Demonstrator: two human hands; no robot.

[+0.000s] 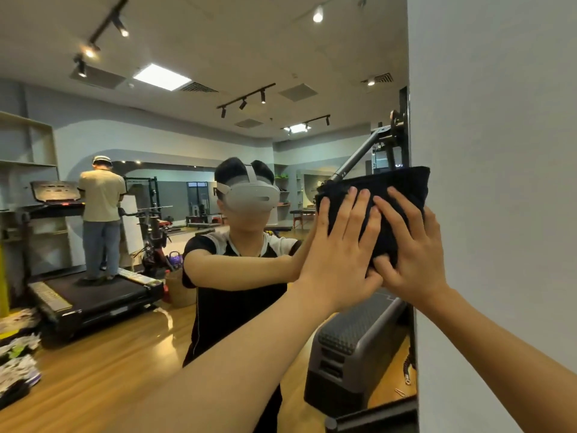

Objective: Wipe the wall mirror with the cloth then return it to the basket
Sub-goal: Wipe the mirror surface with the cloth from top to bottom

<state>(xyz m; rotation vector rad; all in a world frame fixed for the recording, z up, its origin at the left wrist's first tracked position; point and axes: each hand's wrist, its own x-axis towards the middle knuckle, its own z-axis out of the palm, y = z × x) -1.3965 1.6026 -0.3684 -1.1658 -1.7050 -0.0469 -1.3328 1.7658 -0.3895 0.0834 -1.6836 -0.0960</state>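
Note:
The wall mirror (187,120) fills the left and middle of the view and ends at a vertical edge by the white wall. A dark folded cloth (396,189) lies flat against the glass at the mirror's right edge, about head height. My left hand (340,245) presses on the cloth's left part with straight, spread fingers. My right hand (412,245) presses on its right part, fingers straight and thumb under the lower edge. Both arms are stretched forward. The basket shows only as a reflection, a woven basket (178,289) on the floor.
The white wall (499,151) stands right of the mirror. Reflected in the glass are a treadmill (93,295) with a person standing on it, a grey step platform (356,348), gym equipment and a wooden floor.

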